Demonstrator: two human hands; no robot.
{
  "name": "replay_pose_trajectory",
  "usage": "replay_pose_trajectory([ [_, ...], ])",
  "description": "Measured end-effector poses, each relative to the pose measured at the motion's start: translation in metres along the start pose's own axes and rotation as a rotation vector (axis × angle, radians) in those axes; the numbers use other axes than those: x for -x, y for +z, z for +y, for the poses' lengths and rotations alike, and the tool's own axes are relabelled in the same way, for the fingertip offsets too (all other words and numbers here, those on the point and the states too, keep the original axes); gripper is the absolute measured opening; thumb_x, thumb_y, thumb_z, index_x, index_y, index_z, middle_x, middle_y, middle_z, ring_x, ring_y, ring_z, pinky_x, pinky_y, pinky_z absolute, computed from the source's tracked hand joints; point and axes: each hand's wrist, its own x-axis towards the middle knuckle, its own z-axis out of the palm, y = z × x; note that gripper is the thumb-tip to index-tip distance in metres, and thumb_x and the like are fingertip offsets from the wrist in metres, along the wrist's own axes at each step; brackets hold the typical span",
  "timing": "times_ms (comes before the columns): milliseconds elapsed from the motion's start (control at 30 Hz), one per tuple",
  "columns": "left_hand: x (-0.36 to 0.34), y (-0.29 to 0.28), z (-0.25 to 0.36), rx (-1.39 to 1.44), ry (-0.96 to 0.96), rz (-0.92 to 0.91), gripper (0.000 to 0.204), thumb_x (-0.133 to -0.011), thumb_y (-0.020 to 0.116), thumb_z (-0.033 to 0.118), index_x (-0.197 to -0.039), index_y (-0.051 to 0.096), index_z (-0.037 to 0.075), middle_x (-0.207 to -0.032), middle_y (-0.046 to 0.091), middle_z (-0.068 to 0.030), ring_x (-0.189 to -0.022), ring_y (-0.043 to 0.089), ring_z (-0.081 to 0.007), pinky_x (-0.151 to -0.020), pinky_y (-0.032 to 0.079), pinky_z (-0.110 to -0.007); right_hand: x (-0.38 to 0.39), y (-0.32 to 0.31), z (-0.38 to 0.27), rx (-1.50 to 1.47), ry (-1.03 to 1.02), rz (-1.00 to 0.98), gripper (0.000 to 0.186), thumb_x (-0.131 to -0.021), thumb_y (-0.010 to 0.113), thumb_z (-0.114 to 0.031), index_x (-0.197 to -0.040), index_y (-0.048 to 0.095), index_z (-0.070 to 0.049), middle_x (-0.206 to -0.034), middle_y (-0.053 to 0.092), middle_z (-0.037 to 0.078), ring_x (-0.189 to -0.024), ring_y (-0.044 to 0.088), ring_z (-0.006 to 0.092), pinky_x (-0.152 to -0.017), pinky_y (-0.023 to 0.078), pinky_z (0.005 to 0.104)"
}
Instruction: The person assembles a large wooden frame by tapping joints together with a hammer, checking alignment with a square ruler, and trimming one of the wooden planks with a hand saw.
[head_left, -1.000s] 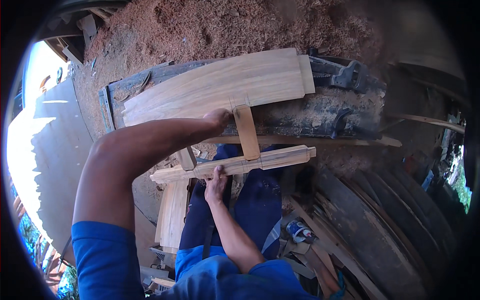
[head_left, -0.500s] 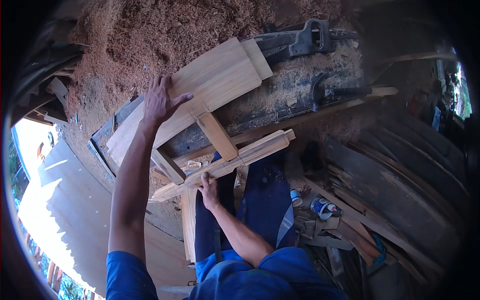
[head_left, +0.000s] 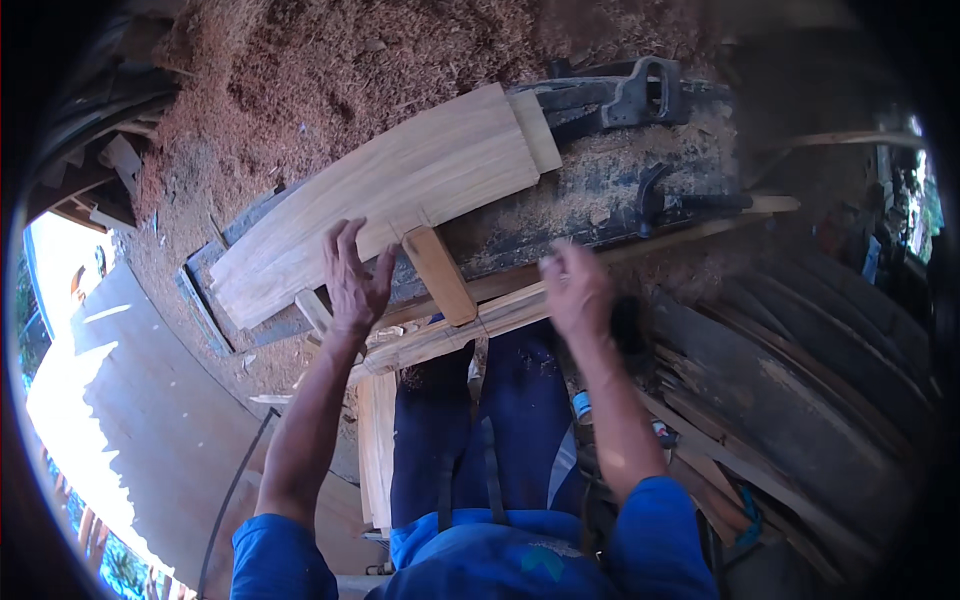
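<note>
My left hand [head_left: 352, 278] lies spread wide, fingers splayed, palm down on the lower edge of the broad curved plank [head_left: 385, 205]; it holds nothing, only presses flat against the pale wood; my right hand [head_left: 577, 290] hovers at about three o'clock from it, blurred, fingers loosely curled and gripping nothing that I can make out, just above the long rail [head_left: 470, 325] of the wooden frame; whether it touches the rail I cannot tell. The plank runs slantwise from eight o'clock to two o'clock across the dark machine desk [head_left: 600, 200], which is dusted with sawdust; a short upright slat [head_left: 440, 275] joins the plank to the rail between my two hands, and a second, shorter slat [head_left: 314, 310] shows just at seven o'clock of my left hand, partly hidden by my wrist. The rail stretches from beneath my left forearm toward three o'clock, above my knees in blue trousers [head_left: 480, 410]. A black metal clamp [head_left: 625, 95] sits at the plank's far end, at one o'clock; beyond, at twelve o'clock, a great heap of sawdust [head_left: 330, 70] fills the ground. At four o'clock lie stacked dark curved boards [head_left: 800, 380]; at eight o'clock a sunlit flat sheet [head_left: 130, 400] spreads beside my left arm.
</note>
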Motion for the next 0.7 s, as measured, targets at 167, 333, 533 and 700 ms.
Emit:
replay_pose_trajectory([
  [167, 0.075, 0.057, 0.066, 0.258, -0.608, -0.168, 0.074, -0.081, 0.079, 0.041, -0.130, 0.046, -0.003, -0.112, 0.057, -0.0187, -0.098, 0.061, -0.0325, -0.088, 0.050, -0.043, -0.193, -0.086, 0.101, 0.901, -0.560, 0.166, 0.076, -0.080, 0.062, -0.001, -0.150, 0.040, -0.021, -0.136, 0.053, 0.012, -0.131, 0.046, 0.0334, -0.108, 0.038, 0.0516],
  [333, 0.059, 0.099, 0.089, -0.129, -0.644, 0.021, 0.075, -0.073, 0.083, 0.041, -0.124, 0.047, -0.001, -0.111, 0.054, -0.0160, -0.106, 0.055, -0.0345, -0.089, 0.046, -0.045, -0.245, -0.102, 0.125, 0.992, -0.894, -0.013, 0.073, -0.084, 0.059, -0.001, -0.152, 0.038, -0.018, -0.118, 0.061, 0.010, -0.122, 0.055, 0.0275, -0.109, 0.039, 0.0501],
  [533, 0.060, 0.107, 0.081, -0.063, -0.607, 0.063, 0.067, -0.070, 0.082, 0.035, -0.116, 0.047, 0.001, -0.107, 0.050, -0.0160, -0.105, 0.052, -0.0338, -0.086, 0.040, -0.045, -0.289, -0.213, 0.178, 1.151, -0.725, 0.064, 0.072, -0.090, 0.054, 0.001, -0.155, 0.034, -0.021, -0.113, 0.061, 0.008, -0.116, 0.058, 0.0269, -0.108, 0.042, 0.0518],
  [700, 0.076, 0.114, 0.077, -0.048, -0.555, 0.132, 0.068, -0.071, 0.080, 0.035, -0.118, 0.046, -0.001, -0.108, 0.049, -0.0164, -0.106, 0.050, -0.0345, -0.089, 0.038, -0.048, -0.229, -0.263, 0.139, 0.708, -0.665, 0.131, 0.050, -0.100, 0.054, -0.008, -0.149, 0.044, -0.012, -0.135, 0.061, 0.013, -0.119, 0.061, 0.0345, -0.101, 0.049, 0.0429],
])
